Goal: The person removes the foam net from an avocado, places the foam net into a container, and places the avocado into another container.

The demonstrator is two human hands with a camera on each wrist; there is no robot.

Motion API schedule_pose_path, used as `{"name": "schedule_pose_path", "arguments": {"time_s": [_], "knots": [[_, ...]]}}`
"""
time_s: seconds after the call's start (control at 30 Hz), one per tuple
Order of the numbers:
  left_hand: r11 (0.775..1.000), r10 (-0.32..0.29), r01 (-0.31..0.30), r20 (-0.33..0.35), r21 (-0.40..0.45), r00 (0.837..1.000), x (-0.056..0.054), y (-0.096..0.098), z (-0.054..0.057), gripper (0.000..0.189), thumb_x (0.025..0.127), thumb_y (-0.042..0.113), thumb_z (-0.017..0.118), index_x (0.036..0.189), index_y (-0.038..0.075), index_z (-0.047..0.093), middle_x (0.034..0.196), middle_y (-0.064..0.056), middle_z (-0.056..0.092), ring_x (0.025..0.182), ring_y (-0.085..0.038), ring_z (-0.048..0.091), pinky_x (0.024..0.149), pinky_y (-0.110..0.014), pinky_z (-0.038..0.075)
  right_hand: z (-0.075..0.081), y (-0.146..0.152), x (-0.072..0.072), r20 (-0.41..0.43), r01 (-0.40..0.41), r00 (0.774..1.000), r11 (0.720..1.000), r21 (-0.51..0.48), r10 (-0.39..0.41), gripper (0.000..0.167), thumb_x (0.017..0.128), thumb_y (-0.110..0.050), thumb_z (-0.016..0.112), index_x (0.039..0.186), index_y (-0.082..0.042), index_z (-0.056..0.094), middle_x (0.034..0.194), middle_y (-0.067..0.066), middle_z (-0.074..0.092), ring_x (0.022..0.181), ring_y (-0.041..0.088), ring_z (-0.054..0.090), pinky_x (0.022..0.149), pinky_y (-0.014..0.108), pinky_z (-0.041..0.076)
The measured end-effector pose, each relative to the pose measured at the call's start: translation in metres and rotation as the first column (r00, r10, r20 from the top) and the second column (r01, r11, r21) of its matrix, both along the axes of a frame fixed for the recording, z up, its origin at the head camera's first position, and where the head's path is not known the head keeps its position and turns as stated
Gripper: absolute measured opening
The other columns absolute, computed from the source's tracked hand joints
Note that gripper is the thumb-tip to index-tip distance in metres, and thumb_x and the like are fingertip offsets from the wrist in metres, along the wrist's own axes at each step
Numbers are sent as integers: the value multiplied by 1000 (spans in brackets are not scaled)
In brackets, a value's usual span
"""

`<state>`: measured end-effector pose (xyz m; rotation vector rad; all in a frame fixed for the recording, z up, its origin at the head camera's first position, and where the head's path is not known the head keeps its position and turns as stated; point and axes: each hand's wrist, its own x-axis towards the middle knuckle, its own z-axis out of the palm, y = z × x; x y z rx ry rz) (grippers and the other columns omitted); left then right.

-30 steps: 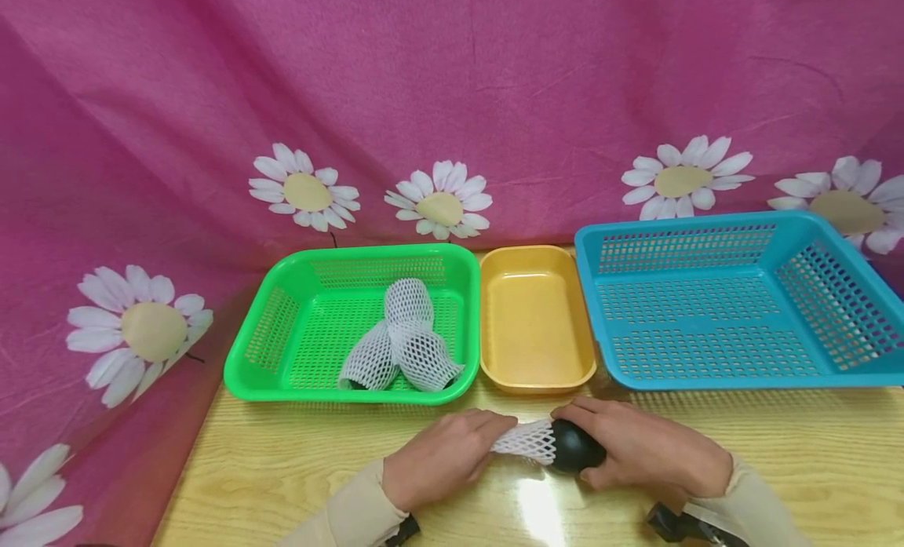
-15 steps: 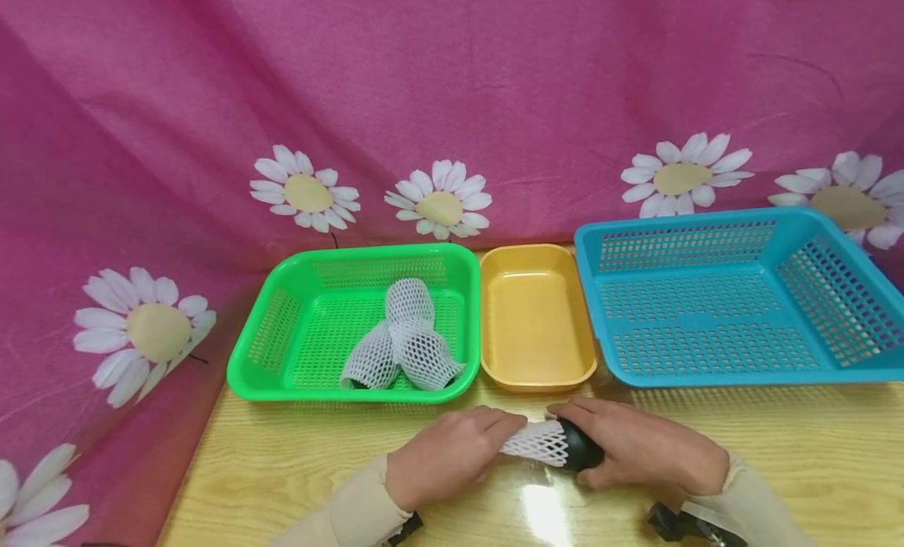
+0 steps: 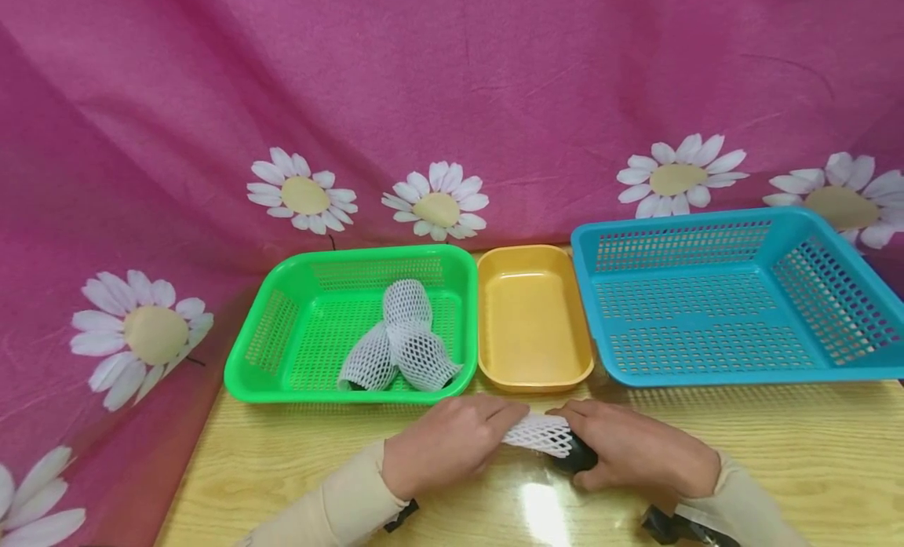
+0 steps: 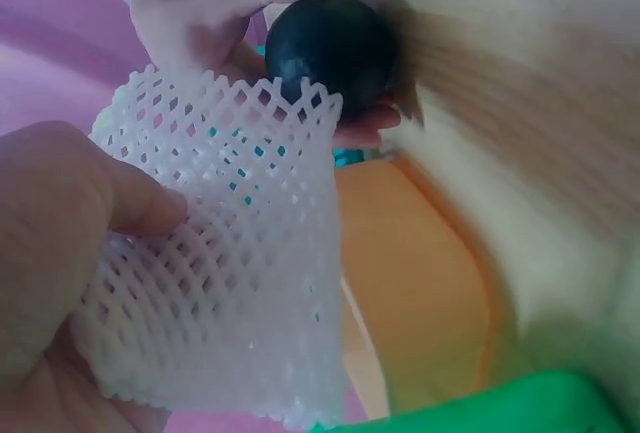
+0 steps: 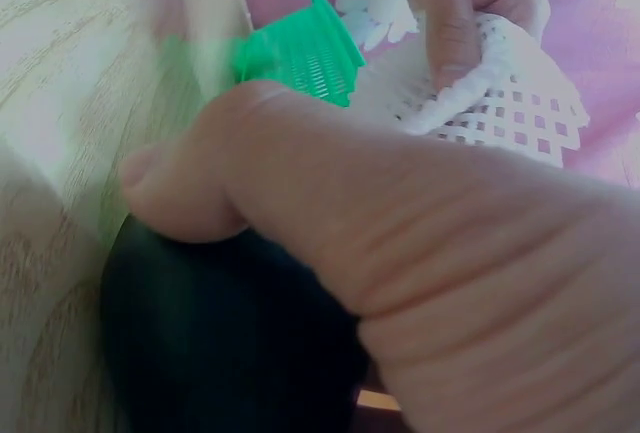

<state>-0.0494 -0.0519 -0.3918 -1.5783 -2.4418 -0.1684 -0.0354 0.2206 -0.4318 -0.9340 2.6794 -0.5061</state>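
Note:
In the head view my left hand (image 3: 452,446) pinches a white foam fruit net (image 3: 537,434) by its left end. The net's right end meets a smooth black egg-shaped object (image 3: 577,456), whose exact kind I cannot tell. My right hand (image 3: 636,450) grips this object from the right, thumb in front. In the left wrist view, the net (image 4: 230,283) hangs widely spread and the black object (image 4: 330,48) shows bare beyond its opening. The right wrist view has the thumb lying over the black object (image 5: 220,343).
Behind the hands stand a green basket (image 3: 243,374) with several net-wrapped dark things (image 3: 408,304), a yellow tray (image 3: 534,327) and a blue basket (image 3: 706,327). A pink flowered cloth (image 3: 452,84) hangs behind the wooden table (image 3: 282,445).
My left hand has shifted right and slightly up with the foam net, whose end now reaches nearer my right hand and covers more of the black object in the head view.

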Motion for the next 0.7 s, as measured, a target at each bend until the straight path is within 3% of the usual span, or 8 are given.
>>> {"name": "schedule_pose_path", "arguments": {"time_s": [0.13,0.33,0.47,0.7], "knots": [[1000,-9,10,-26,23,1000,-3,1,4,35,93,8,67,129,6,67,114,0,76,103,-10,73,91,-23,60,0,0,0,38,22,999,1000,-21,-22,44,68,-34,87,103,-25,63,98,-15,58,86,0,50,75,24,49],[998,-10,13,-44,68,999,-8,2,10,37,92,7,69,129,6,66,113,0,76,101,-10,73,84,-22,61,0,2,1,5,-10,1000,999,-36,10,56,68,-30,85,122,-24,69,119,-11,65,100,1,57,86,27,55],[996,-13,15,-30,83,999,-12,3,14,36,93,4,65,128,5,66,113,0,77,102,-11,74,86,-23,61,-3,1,1,-10,-25,1000,998,-66,25,66,67,-25,84,131,-22,66,126,-8,66,105,2,57,90,26,54],[994,-3,3,4,108,1000,-17,3,15,38,92,7,68,130,4,66,117,-3,76,107,-14,74,93,-26,61,-8,-2,2,-40,-63,997,993,-103,59,61,67,-21,83,124,-25,63,124,-10,64,106,4,58,91,28,52]]}}
